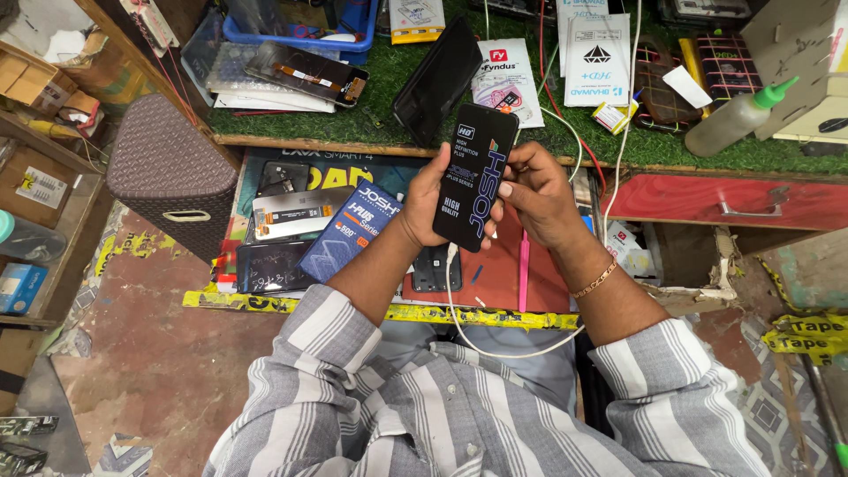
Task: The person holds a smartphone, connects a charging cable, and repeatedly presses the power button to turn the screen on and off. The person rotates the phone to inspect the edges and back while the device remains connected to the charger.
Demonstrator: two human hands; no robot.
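A workbench topped with green artificial turf [389, 79] runs across the back, its red drawer [707, 199] shut on the right. Below lies a worn reddish floor [159, 353], edged with yellow tape [265, 305]. A brown woven basket [172, 172] stands at the left beside cluttered wooden shelves [44, 168].

1. There is one view, from a camera worn on the person's head.
2. It looks steeply down past the striped shirt [459, 406] onto the desk [618, 146] ahead.
3. It sits close: forearms fill the middle, and floor [159, 353] shows at left.
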